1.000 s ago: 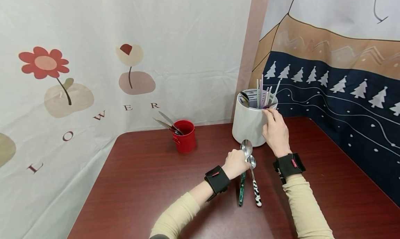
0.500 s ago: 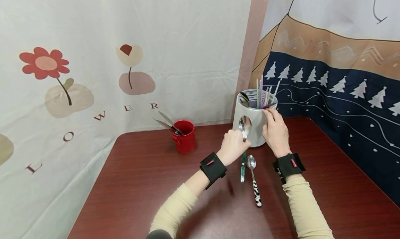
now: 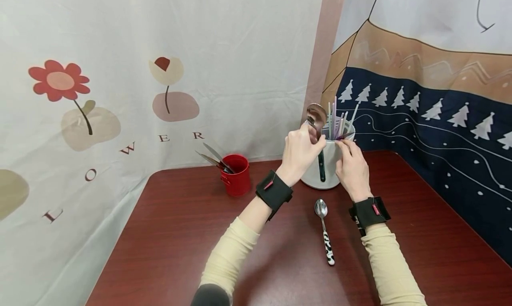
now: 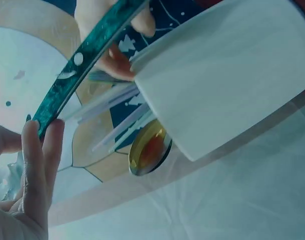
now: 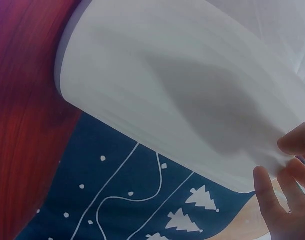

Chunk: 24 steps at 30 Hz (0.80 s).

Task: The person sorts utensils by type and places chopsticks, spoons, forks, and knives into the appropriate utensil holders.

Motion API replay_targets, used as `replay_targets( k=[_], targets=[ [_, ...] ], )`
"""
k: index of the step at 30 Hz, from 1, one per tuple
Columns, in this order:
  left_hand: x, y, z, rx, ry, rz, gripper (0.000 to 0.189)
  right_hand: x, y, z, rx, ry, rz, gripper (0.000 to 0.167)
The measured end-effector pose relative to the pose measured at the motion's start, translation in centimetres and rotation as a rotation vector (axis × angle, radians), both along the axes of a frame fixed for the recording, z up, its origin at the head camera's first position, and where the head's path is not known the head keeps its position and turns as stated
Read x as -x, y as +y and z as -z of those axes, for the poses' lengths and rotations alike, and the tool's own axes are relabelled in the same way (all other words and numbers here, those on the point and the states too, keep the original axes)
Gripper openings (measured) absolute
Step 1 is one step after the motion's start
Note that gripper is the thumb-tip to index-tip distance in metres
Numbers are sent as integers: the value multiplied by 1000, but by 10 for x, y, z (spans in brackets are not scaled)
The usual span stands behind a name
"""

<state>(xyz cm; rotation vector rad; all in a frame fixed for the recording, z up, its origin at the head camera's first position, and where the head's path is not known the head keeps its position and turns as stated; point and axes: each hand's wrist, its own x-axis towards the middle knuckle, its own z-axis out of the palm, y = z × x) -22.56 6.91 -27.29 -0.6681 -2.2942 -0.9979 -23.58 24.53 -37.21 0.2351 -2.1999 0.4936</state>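
My left hand grips a large spoon by its neck, bowl up, raised in front of the white utensil holder. Its dark green marbled handle hangs down before the holder's wall and crosses the left wrist view. At the holder's right front rim, my right hand pinches the edge with thumb and fingertips. Pastel straws stand up from the holder, and a gold spoon bowl pokes out beside them. On the table lies a smaller spoon with a black-and-white spotted handle.
A red metal bucket stands to the left at the table's back edge, with knives leaning out of it. Printed cloth curtains hang close behind and to the right of the brown table.
My left hand has lifted the green-handled spoon off the table and up to the holder's rim height. My right hand stays at the rim; the spotted spoon has not moved.
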Motion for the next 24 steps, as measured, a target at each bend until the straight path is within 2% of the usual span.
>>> replay_targets(
  k=[8, 16, 20, 24],
  targets=[
    [17, 1, -5, -126, 117, -65, 16, -1, 0, 1, -3, -3, -3, 45],
    [24, 1, -5, -332, 184, -40, 18, 0, -1, 0, 4, -2, -9, 46],
    [26, 3, -7, -355, 223, -49, 19, 0, -1, 0, 5, 0, -7, 47],
    [32, 7, -7, -320, 248, -42, 20, 0, -1, -1, 9, 0, -9, 47]
  ],
)
